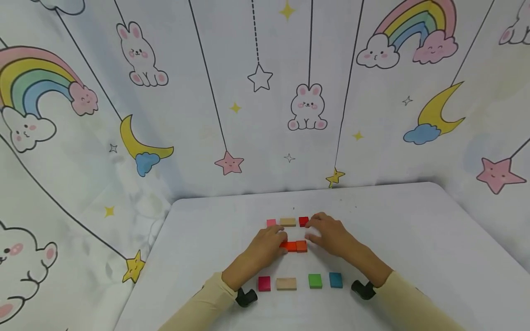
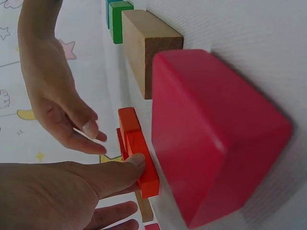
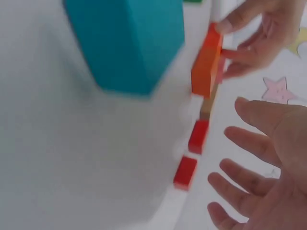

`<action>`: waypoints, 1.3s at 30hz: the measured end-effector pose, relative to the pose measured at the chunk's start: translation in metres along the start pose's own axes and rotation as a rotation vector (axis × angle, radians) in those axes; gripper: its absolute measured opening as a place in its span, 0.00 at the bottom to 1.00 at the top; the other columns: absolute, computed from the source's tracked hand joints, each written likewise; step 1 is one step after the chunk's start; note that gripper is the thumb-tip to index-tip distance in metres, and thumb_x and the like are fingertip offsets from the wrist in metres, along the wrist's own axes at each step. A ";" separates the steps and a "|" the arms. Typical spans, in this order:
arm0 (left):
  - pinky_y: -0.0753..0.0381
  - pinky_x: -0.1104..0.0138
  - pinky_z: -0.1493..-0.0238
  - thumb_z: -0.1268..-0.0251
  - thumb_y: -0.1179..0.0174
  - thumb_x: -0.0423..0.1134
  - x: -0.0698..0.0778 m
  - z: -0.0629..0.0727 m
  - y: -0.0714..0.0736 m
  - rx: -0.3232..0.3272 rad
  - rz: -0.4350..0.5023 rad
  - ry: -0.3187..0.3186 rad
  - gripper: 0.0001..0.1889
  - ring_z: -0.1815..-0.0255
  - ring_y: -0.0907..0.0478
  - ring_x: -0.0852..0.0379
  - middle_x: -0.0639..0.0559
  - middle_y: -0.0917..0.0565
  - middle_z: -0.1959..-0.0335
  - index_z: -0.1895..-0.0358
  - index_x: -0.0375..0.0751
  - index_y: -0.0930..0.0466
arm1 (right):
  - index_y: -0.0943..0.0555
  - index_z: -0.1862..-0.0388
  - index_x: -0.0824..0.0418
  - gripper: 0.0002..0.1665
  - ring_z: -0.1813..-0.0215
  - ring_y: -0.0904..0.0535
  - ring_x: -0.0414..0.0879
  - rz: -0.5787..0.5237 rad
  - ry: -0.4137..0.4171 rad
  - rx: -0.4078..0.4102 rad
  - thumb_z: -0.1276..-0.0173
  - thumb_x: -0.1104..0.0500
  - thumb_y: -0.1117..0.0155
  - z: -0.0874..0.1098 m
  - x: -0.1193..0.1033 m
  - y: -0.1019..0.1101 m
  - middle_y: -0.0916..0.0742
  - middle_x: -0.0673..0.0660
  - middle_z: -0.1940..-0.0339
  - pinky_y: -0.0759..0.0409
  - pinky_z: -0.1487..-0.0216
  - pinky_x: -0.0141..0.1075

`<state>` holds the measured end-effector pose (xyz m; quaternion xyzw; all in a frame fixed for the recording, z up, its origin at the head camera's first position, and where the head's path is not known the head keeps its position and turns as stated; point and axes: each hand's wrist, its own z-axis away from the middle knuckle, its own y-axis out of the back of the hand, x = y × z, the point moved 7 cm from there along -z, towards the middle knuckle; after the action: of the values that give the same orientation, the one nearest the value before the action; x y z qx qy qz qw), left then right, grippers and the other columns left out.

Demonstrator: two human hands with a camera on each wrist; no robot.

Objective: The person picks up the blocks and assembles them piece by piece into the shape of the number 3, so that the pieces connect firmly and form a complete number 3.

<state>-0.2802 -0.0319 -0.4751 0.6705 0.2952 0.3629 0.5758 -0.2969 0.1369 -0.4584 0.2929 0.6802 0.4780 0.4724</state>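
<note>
My left hand (image 1: pixel 265 246) pinches a long orange-red block (image 2: pixel 146 165) between thumb and fingers, low over the white table. A smaller orange block (image 1: pixel 302 246) stands against its right end. The right hand (image 1: pixel 332 235) hovers to the right of the pair, fingers spread and holding nothing, as the right wrist view shows. Beyond the hands runs a row with a pink block (image 1: pixel 271 222), a tan block (image 1: pixel 287 222) and a red block (image 1: pixel 303 221). Another red block (image 3: pixel 185 172), seen in the right wrist view, is hidden behind the right hand in the head view.
Nearer to me, a crimson block (image 1: pixel 264 283), a tan block (image 1: pixel 286 283), a green block (image 1: pixel 315 281) and a blue block (image 1: pixel 336 280) form a spaced row between the forearms. A patterned cloth (image 1: pixel 265 133) hangs behind the white table (image 1: pixel 198 257).
</note>
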 end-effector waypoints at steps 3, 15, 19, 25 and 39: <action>0.22 0.52 0.30 0.32 0.27 0.45 0.001 0.000 0.000 0.003 0.005 0.001 0.13 0.29 0.24 0.49 0.46 0.17 0.34 0.49 0.46 0.12 | 0.13 0.44 0.60 0.18 0.39 0.18 0.60 -0.006 -0.021 0.029 0.30 0.56 0.25 -0.009 0.014 0.010 0.15 0.64 0.41 0.17 0.41 0.64; 0.21 0.53 0.31 0.32 0.27 0.46 0.000 -0.001 -0.004 -0.005 0.001 0.007 0.14 0.30 0.23 0.50 0.46 0.17 0.35 0.48 0.46 0.13 | 0.15 0.41 0.62 0.18 0.34 0.23 0.68 -0.060 -0.172 -0.016 0.26 0.58 0.32 -0.027 0.067 -0.001 0.18 0.71 0.38 0.25 0.39 0.73; 0.21 0.53 0.30 0.32 0.27 0.46 0.000 -0.001 -0.004 -0.005 -0.003 0.009 0.14 0.30 0.23 0.50 0.46 0.17 0.34 0.48 0.47 0.13 | 0.14 0.43 0.61 0.16 0.35 0.23 0.69 -0.059 -0.184 0.008 0.26 0.59 0.32 -0.027 0.071 0.000 0.17 0.71 0.38 0.25 0.42 0.72; 0.20 0.53 0.31 0.32 0.27 0.46 -0.001 -0.001 -0.004 -0.009 -0.002 0.017 0.14 0.30 0.23 0.50 0.46 0.16 0.35 0.47 0.46 0.13 | 0.13 0.45 0.60 0.14 0.34 0.23 0.69 -0.069 -0.194 0.010 0.26 0.60 0.33 -0.026 0.072 -0.002 0.18 0.71 0.38 0.26 0.43 0.71; 0.20 0.53 0.31 0.31 0.27 0.46 -0.001 -0.001 -0.004 -0.018 0.001 0.033 0.15 0.31 0.22 0.49 0.46 0.17 0.35 0.46 0.47 0.13 | 0.13 0.48 0.56 0.11 0.34 0.24 0.66 -0.098 -0.195 -0.060 0.28 0.58 0.29 -0.013 0.058 -0.003 0.19 0.70 0.38 0.27 0.43 0.70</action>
<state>-0.2812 -0.0319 -0.4795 0.6594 0.3011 0.3767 0.5766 -0.3308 0.1798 -0.4812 0.2900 0.6301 0.4436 0.5676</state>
